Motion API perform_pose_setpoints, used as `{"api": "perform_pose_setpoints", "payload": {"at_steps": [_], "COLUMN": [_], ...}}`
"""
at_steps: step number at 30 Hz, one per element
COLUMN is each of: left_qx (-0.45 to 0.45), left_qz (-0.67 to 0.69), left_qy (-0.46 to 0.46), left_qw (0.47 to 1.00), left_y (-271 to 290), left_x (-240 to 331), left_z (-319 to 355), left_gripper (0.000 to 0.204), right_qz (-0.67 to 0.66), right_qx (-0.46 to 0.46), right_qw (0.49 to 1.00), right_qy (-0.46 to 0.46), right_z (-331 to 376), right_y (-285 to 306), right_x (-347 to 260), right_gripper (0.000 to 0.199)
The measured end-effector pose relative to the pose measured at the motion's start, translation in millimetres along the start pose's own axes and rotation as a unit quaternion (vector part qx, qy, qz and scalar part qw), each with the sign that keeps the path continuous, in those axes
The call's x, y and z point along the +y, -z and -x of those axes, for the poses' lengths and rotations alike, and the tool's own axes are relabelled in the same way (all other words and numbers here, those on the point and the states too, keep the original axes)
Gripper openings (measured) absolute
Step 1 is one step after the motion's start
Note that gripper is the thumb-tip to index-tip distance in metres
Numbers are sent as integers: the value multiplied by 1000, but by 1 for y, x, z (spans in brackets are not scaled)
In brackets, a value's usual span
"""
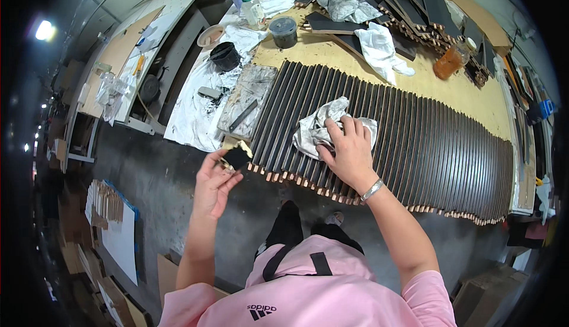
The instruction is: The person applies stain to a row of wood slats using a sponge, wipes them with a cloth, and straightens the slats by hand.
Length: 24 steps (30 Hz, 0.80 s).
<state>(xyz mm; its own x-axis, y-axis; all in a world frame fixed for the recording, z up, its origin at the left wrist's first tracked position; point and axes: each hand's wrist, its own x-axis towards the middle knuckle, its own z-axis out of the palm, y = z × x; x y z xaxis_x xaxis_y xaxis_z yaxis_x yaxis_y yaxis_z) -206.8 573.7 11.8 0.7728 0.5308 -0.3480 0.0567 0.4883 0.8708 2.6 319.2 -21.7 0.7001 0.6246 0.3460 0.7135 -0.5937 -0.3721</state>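
A row of dark-stained wooden strips (438,155) lies side by side along the near edge of the table, their pale ends jutting toward me. My right hand (348,152) rests on a crumpled white rag (311,131) with dark smears, fingers curled down over it, pressing it onto the strips. Off the left end of the row, my left hand (214,182) pinches a small sponge (238,156), pale at the edges and black on its face. Just beyond that hand is a stained board (249,93) carrying a dark flat stick (243,115).
Behind the board stand a black cup (225,57) and a lidded dark tub (283,32), beside a white cloth (192,119). Stacked dark boards (409,7), another white rag (379,48) and a jar of orange liquid (453,59) occupy the back right.
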Motion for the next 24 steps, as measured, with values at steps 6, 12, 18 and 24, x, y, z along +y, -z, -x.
{"api": "perform_pose_setpoints", "payload": {"at_steps": [6, 12, 18, 24], "left_qx": [-6, 36, 80, 79], "left_qz": [62, -17, -424, -589], "left_qy": [6, -98, -388, -438], "left_qw": [998, 994, 815, 674], "left_y": [1, -7, -23, -30], "left_x": [-22, -41, -57, -59], "left_z": [15, 16, 11, 16], "left_gripper": [27, 43, 39, 41], "right_qz": [-2, -1, -2, -2], "right_qx": [16, 21, 23, 22], "right_qw": [1000, 1000, 1000, 1000], "right_qy": [10, 12, 10, 10], "right_z": [2, 4, 5, 5], "right_y": [0, -4, -6, -6], "right_x": [0, 3, 3, 3], "right_gripper": [56, 55, 54, 54]}}
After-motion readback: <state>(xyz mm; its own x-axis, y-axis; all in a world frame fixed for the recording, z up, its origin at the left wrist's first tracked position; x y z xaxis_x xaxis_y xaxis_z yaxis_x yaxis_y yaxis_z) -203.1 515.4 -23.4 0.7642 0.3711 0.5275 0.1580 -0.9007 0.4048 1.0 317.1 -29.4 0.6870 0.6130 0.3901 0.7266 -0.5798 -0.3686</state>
